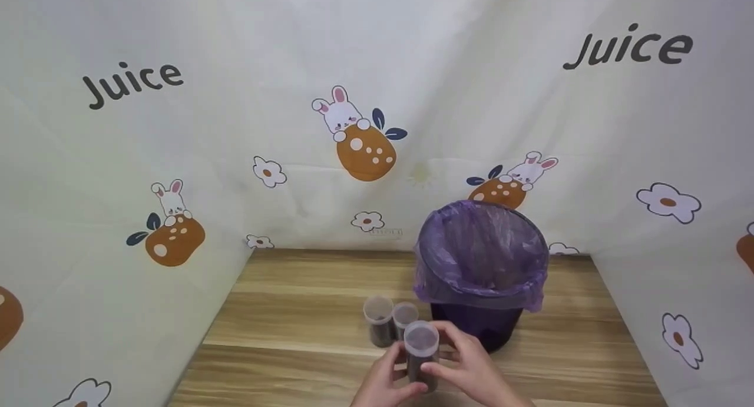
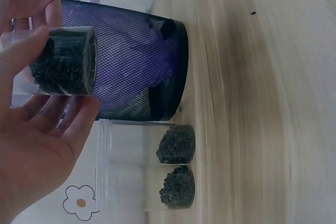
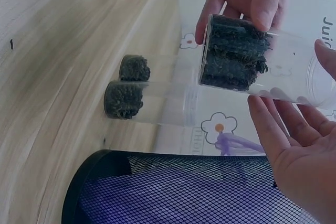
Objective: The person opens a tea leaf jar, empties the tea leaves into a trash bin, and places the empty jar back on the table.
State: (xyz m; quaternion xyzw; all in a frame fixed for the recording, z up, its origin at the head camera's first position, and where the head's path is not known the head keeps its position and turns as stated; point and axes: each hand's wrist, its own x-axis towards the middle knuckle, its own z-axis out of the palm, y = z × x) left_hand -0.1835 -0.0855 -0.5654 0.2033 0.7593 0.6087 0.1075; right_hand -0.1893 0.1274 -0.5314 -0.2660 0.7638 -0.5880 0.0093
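Both hands hold a clear cylindrical jar above the table, its translucent lid facing up. Dark, dry, crumbled leaf-like bits fill its lower part. My left hand grips the jar's left side low down, thumb across the front. From the right, my right hand curls around it higher up, with fingers near the lid. Two similar jars, one on the left and one on the right, stand side by side on the table just behind, each with dark bits at the bottom.
A black mesh bin lined with a purple bag stands behind and right of the hands. The wood-grain table is enclosed at back and sides by a printed cloth. A tiny dark speck lies on the tabletop.
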